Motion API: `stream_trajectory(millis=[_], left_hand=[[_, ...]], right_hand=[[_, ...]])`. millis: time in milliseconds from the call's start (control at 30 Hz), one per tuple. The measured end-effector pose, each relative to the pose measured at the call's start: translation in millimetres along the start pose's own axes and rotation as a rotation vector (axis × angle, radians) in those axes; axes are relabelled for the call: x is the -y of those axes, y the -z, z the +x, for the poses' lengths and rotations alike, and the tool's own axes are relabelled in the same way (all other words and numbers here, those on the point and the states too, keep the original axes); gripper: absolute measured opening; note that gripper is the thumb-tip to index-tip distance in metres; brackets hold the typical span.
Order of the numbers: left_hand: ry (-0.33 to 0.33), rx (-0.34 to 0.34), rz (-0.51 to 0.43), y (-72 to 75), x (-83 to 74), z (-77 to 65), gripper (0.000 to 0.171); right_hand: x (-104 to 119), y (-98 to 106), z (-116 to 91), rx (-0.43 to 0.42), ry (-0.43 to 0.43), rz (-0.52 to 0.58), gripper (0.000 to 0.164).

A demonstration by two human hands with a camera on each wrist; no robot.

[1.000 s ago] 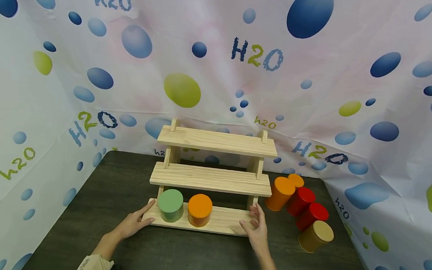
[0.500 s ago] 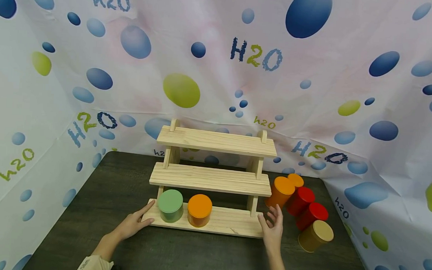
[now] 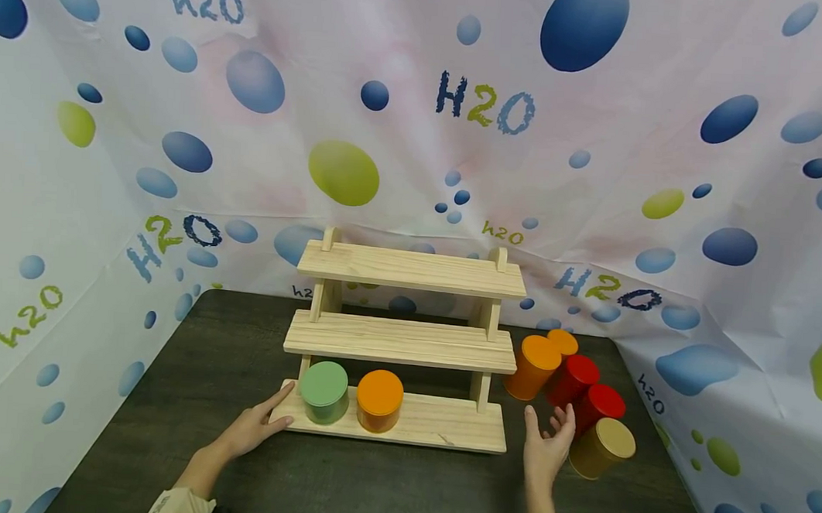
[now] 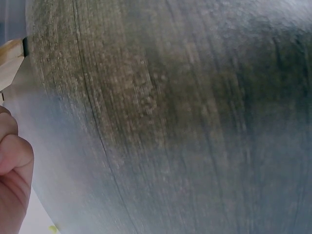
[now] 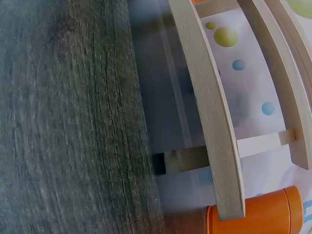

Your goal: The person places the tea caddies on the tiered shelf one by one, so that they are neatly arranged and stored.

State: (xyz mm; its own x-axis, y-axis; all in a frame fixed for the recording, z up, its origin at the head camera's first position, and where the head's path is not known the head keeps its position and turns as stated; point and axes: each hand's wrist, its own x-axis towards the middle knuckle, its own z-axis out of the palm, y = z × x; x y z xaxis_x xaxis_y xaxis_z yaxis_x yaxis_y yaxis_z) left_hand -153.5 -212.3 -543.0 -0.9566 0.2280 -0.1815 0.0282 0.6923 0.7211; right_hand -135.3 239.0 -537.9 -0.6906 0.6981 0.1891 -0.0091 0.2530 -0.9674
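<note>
Head view: pale-lidded gold cylindrical canister (image 3: 603,448) is seen upright, just right of the right hand (image 3: 548,443), the nearer one; thumb and fingers are held apart, nothing gripped. Nearer red cylindrical canister (image 3: 603,406) is placed just beyond. Three-tier pale wooden shelf (image 3: 437,422) is touched at its left end by the left hand (image 3: 251,429); whether pinched cannot be told.

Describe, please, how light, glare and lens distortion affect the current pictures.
Head view: fairly even light, with the shelf and green jar clearly outlined; left wrist view: pale glare at the upper right of the table, bluish haze at lower left; right wrist view: shelf boards look bowed, probably lens distortion.
</note>
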Motion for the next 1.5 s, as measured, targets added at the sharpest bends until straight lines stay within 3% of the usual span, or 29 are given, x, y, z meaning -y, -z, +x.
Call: stream_trajectory(millis=[267, 667, 767, 933, 1167, 1500], left_hand=[[-0.002, -0.007, 0.003, -0.3, -1.7, -0.2, 0.070], [-0.018, -0.016, -0.001, -2.8, 2.0, -0.6, 0.070], [-0.025, -0.020, -0.002, -2.3, 1.9, 0.0, 0.070], [-0.030, -0.014, -0.007, -0.6, 0.3, 0.3, 0.070], [0.002, -0.006, -0.007, 1.3, -1.1, 0.0, 0.069], [-0.025, -0.012, -0.006, -0.1, 2.1, -0.5, 0.069]], right_hand=[[3.9, 4.0, 4.6, -0.198, 0.028, 0.101, 0.068], [5.2, 14.8, 13.3, -0.501, 0.145, 0.066, 0.073], [3.0, 18.7, 17.5, -0.539, 0.127, 0.059, 0.080], [-1.9, 27.6, 24.6, -0.517, -0.002, 0.036, 0.095], [-3.5, 36.9, 32.6, -0.381, -0.207, 0.084, 0.104], [-15.0, 45.1, 40.9, -0.333, -0.291, 0.070, 0.088]])
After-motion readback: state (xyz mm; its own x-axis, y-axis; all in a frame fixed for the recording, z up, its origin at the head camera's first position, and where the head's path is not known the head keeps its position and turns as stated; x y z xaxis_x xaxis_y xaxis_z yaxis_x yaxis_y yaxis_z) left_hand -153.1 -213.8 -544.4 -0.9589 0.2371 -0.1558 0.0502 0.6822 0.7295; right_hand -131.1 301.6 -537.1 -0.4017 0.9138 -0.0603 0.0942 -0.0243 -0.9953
